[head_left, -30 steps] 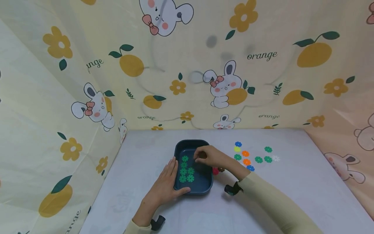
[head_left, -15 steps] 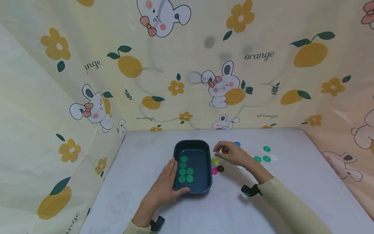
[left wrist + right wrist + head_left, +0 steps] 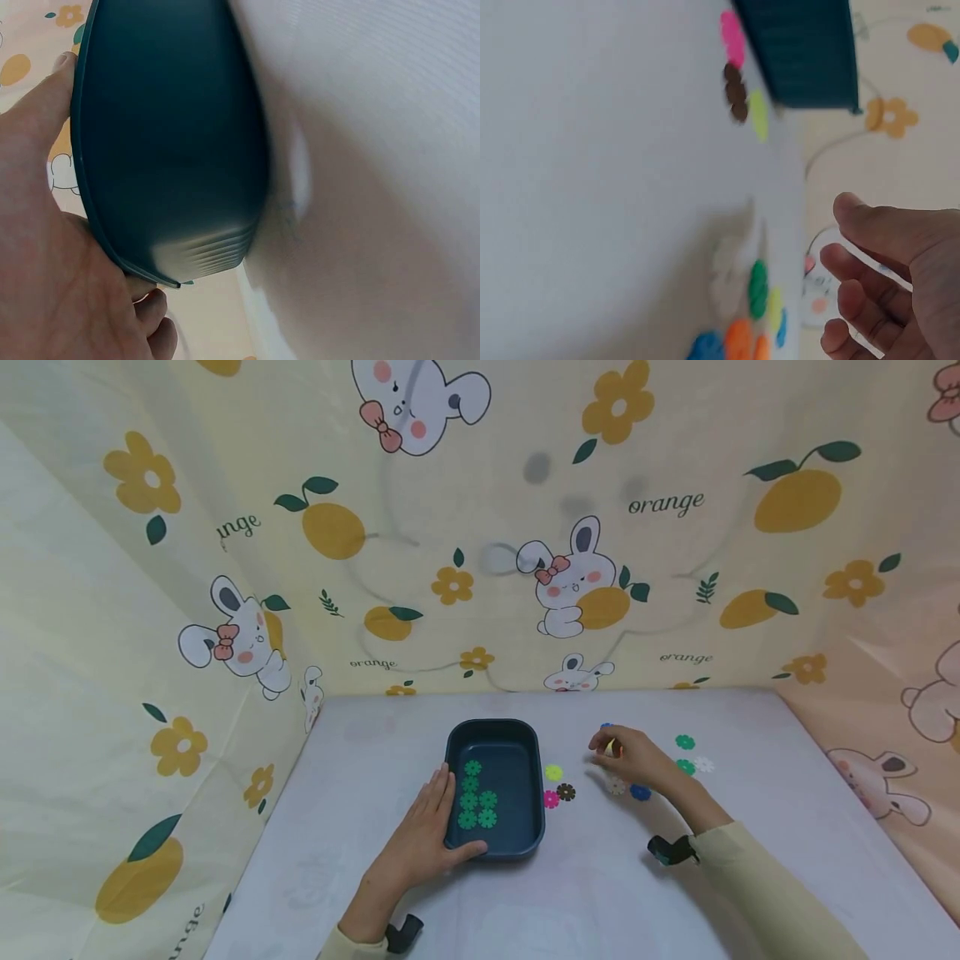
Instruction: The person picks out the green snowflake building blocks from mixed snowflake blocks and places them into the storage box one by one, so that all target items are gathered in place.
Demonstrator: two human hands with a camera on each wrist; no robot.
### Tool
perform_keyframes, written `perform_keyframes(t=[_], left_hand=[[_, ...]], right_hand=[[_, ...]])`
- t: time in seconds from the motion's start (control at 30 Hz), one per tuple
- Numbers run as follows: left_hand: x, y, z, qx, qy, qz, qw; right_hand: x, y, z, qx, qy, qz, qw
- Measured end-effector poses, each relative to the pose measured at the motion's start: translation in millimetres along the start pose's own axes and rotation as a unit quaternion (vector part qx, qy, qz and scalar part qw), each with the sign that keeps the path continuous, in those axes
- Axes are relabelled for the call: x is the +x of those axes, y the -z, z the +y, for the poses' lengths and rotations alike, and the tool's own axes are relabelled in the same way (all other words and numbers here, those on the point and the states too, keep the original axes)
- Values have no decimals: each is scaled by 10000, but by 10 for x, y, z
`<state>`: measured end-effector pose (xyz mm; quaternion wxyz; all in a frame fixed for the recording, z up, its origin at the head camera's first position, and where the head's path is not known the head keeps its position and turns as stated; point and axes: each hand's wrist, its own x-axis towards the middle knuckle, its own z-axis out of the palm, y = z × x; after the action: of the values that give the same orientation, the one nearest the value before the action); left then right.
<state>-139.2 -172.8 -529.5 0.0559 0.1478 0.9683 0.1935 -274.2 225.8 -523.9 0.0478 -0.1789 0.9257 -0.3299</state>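
Observation:
The left hand [image 3: 423, 831] lies along the left side and near corner of a dark blue tray [image 3: 517, 852], its fingers fairly straight. In the left wrist view the left hand [image 3: 67, 255] touches the rim of the tray [image 3: 172, 135]. Several green flower-shaped pieces [image 3: 487, 818] lie in the tray's left half. Over the coloured pieces right of the tray hovers the right hand [image 3: 645, 764], fingers loosely bent. The right wrist view shows the right hand [image 3: 900, 277] with nothing between thumb and fingers, above a green piece [image 3: 758, 289] and an orange piece [image 3: 739, 341].
Beside the tray's right wall lie a yellow [image 3: 553, 772], a pink [image 3: 551, 799] and a brown piece [image 3: 566, 792]. A blue piece [image 3: 641, 792] is below the right hand. Farther right are green pieces [image 3: 685, 742] and a white one [image 3: 704, 764]. A printed cloth stands behind.
The right hand has moved from above the tray to the right, over the scattered pieces. The left hand has stayed against the tray, and the green pieces inside lie as before.

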Motion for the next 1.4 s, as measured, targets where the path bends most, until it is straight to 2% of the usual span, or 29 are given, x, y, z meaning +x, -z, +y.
perform_keyframes(t=[0.3,0.73,0.93,1.1,1.4], left_hand=[[13,-8,3,6,43,-28,10000],[14,-13,-2,30,37,-41,10000],[15,-10,-6,-10,23,-11,10000],[11,-12,-7,14,12,-24,10000],[1,3,4,-13,-9,-18,10000]], right_hand=[[-33,50,267,-172,-384,-116,9990],[22,-1,420,-422,-792,-320,9955],[23,-16,409,-426,-839,-272,9952],[20,-31,398,-210,-836,-210,9961],[18,-25,345,-2,-599,-141,9981]])
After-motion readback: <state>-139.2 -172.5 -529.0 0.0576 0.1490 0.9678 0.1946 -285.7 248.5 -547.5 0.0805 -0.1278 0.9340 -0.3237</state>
